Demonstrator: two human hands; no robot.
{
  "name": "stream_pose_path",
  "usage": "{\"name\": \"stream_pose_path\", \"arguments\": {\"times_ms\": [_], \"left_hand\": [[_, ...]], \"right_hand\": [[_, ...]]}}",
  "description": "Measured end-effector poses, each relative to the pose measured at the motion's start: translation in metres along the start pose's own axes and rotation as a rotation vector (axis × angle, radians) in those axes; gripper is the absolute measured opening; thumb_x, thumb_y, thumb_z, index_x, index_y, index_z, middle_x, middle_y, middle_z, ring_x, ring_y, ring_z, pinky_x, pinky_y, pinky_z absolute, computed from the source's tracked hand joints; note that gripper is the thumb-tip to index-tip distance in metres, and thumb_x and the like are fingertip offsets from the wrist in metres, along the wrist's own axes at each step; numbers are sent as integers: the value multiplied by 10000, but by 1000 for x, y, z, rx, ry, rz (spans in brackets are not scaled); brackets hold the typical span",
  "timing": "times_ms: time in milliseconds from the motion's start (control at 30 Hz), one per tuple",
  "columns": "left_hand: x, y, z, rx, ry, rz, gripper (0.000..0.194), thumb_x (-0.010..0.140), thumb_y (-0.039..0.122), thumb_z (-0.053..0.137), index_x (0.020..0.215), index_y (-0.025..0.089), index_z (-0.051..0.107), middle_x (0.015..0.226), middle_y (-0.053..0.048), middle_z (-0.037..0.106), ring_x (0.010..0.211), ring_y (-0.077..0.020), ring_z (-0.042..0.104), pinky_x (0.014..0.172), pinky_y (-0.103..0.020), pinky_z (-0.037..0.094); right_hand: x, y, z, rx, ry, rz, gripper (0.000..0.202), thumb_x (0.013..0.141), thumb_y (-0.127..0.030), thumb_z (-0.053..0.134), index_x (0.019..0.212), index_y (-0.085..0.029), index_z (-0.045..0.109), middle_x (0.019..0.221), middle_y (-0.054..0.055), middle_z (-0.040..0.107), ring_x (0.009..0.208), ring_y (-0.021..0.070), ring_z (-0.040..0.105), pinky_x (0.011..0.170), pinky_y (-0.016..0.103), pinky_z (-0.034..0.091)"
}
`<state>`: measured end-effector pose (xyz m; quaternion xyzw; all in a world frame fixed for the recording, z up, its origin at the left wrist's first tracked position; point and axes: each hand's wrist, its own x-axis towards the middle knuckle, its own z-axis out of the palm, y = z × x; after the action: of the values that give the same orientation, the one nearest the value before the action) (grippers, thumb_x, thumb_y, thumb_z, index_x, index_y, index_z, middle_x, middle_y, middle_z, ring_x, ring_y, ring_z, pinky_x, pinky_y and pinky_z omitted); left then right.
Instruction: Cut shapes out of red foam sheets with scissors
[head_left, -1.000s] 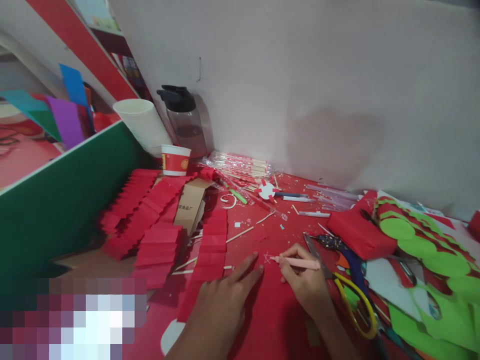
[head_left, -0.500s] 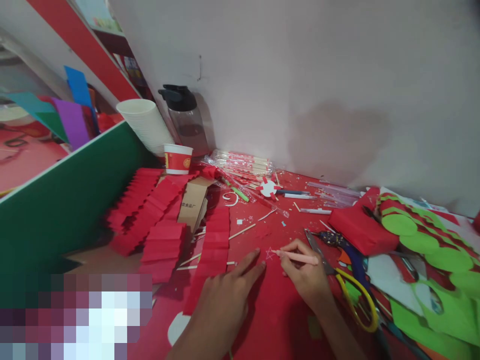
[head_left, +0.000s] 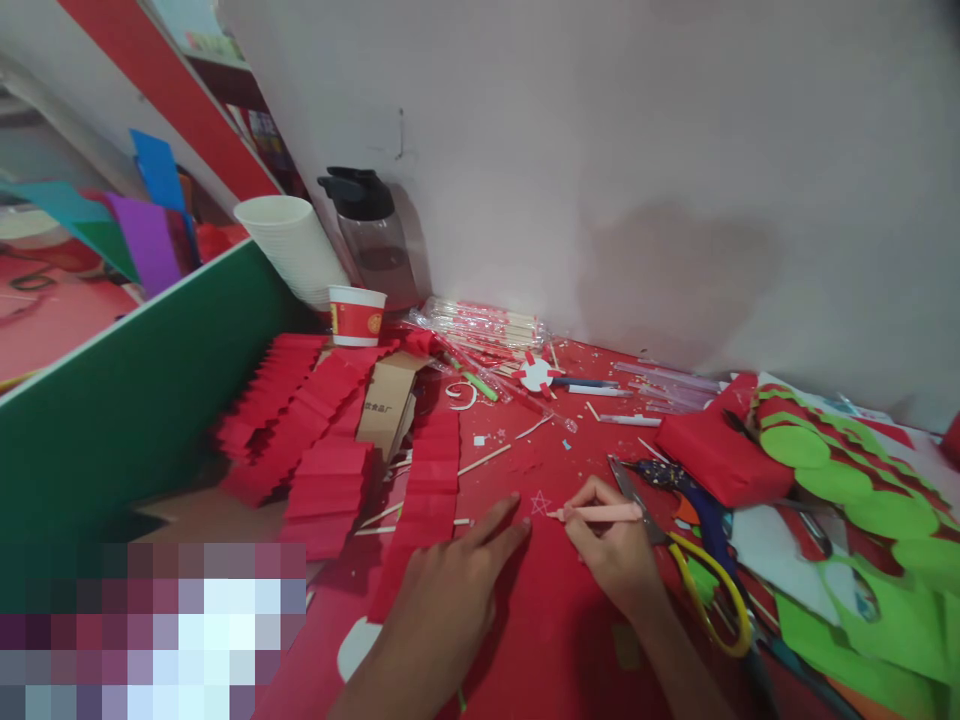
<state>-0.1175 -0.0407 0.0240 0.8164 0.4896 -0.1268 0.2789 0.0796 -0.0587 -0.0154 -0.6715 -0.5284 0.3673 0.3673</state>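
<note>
In my right hand [head_left: 611, 545] is a pale pink pen [head_left: 604, 513], pinched near its tip. The tip points left, just right of and below a small pale star outline [head_left: 540, 503] drawn on red paper [head_left: 532, 620]. My left hand [head_left: 457, 600] lies on the paper to the left of the star, fingers stretched out, holding nothing. A folded red paper strip [head_left: 427, 480] lies beyond it, and a white round piece [head_left: 356, 648] is partly hidden by the left forearm. Close to my right hand are scissors [head_left: 709, 595] with yellow handles.
Pleated red paper [head_left: 322, 500] and cardboard [head_left: 386, 400] lie left, near a paper cup [head_left: 358, 316], stacked cups [head_left: 289, 245] and a bottle [head_left: 371, 240]. A dark blue tool [head_left: 701, 515], a red bundle [head_left: 724, 455] and green paper pieces [head_left: 870, 610] crowd the right. A wall stands behind.
The pen tip has moved from the star's right point to slightly right of and below the outline. My left hand stays nearly in place.
</note>
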Motion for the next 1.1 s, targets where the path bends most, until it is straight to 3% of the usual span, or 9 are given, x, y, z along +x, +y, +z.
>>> {"name": "stream_pose_path", "arguments": {"times_ms": [267,467,733,1100], "left_hand": [[2,-1,5,4,36,3,842,741,-1,451,1470,420,471,1630,24,329,1040,-296,733,796,-454,615],[3,-4,9,-13,34,23,843,736,13,461,1477,415,466,1626,22,336,1058,-311,726,778,-432,620],[3,-5,12,-14,91,45,856,709,-9,444,1456,404,498,1615,26,357,1039,-307,735,764,-417,617],[4,-6,15,11,83,36,834,732,20,473,1459,428,485,1618,19,350,988,-301,747,756,-433,617]], "right_hand": [[0,5,2,-53,-16,-28,166,856,-272,618,718,-199,562,573,-54,526,504,122,493,489,218,350],[0,5,1,-89,18,-44,167,829,-235,599,679,-206,531,586,-44,543,511,124,524,487,217,351],[0,9,2,-4,-2,19,168,866,-288,586,723,-215,538,583,-50,534,494,128,531,471,223,374],[1,12,2,-10,-34,14,171,857,-304,624,727,-207,570,560,-46,559,491,130,522,469,220,366]]}}
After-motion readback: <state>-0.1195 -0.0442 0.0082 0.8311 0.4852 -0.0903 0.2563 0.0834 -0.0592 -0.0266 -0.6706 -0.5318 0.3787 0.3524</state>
